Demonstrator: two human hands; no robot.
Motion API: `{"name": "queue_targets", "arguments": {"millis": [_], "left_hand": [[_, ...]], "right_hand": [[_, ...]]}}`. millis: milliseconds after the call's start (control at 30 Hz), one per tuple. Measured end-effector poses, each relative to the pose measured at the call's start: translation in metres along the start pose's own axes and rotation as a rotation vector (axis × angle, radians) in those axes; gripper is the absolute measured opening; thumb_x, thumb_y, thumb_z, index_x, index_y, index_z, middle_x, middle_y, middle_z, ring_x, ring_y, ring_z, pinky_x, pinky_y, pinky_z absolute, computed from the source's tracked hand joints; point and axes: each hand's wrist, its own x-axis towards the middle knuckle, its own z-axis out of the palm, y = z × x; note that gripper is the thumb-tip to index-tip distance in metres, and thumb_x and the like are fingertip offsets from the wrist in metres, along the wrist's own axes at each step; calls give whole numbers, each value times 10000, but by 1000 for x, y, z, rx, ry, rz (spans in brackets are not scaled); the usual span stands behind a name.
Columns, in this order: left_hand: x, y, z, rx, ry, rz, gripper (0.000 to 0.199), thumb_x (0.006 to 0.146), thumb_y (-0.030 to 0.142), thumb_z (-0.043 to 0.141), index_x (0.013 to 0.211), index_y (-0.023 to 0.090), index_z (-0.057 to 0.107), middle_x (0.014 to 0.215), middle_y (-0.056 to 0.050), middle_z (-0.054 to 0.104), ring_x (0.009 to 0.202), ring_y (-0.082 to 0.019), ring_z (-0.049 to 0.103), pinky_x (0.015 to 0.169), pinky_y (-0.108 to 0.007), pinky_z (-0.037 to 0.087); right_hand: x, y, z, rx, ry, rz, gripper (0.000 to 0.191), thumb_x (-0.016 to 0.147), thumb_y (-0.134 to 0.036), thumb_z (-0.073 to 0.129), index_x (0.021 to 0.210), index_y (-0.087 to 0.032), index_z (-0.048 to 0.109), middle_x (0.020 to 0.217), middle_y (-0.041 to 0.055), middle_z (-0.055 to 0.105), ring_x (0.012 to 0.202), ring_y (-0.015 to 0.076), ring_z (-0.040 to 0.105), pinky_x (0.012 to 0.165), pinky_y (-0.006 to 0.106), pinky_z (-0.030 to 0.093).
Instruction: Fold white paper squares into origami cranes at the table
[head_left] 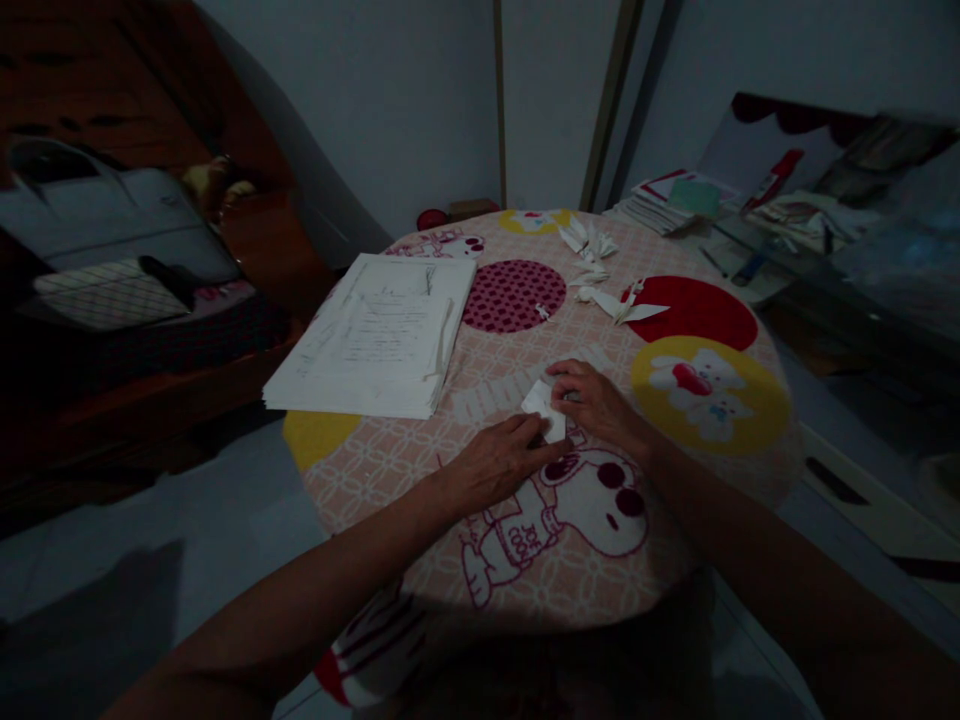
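Steadying a Small White Paper from Both Sides

The small white paper [540, 402] is lying low on the patterned cloth [390, 480], between the two hands and under their fingertips. The left hand [495, 462] is reaching over its near left side, while the right hand [600, 400] is curling over its right side. Both grips are looking narrow, fingers bent and touching the paper; whether either thumb is pinching it, the view is not showing clearly enough to tell.

In handling, the paper is probably behaving as something very light, thin and easily creased, a little stiffer wherever layers are doubling up (the dim light is hiding its fold lines). It is likely sliding readily on the cloth, and the soft surface is offering only modest backing for a sharp crease. The outer edges are giving the safest hold: flat fingertips at the left, a light pinch at the right, with corners being spared any hard tugging.

Beyond the right hand's fingertips, folded paper birds [616, 305] are resting on the cloth. Past the left hand's fingers, farther out and to the left, a stack of sheets [390, 330] is lying well apart from the grip.
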Motion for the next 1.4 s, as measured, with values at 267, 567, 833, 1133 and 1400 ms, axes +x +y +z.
{"name": "queue_targets", "arguments": {"millis": [267,567,833,1133,1400], "left_hand": [[1,2,-5,3,-15,-22,411,967,175,431,1360,284,478,1171,-95,528,1022,-212,532,854,-331,507],[-4,-3,6,-65,46,-38,408,972,195,447,1352,329,510,1237,-80,519,1062,-197,545,868,-309,508],[-3,-1,5,-89,50,-39,502,951,147,444,1431,293,412,1235,-96,555,1102,-212,563,907,-353,520],[-7,-4,7,-247,194,-51,299,975,181,410,1212,184,592,1249,-104,618,1128,-182,613,955,-331,530],[-6,-3,4,-266,161,-56,327,961,151,416,1260,181,543,1252,-101,602,1162,-188,584,982,-343,518]], "right_hand": [[1,5,2,72,5,41,107,778,-114,640,719,-202,654,1229,82,606,1126,235,569,946,418,486],[3,7,5,111,28,57,101,743,-118,662,695,-207,673,1205,65,612,1107,239,574,938,421,474],[4,1,5,89,35,74,112,750,-107,655,696,-204,670,1193,71,615,1096,235,580,945,426,480],[2,2,5,51,49,33,103,776,-135,667,709,-214,666,1187,61,617,1097,236,580,984,454,447],[0,0,7,31,61,8,105,791,-125,659,727,-207,656,1177,75,610,1109,246,569,972,440,455]]}}
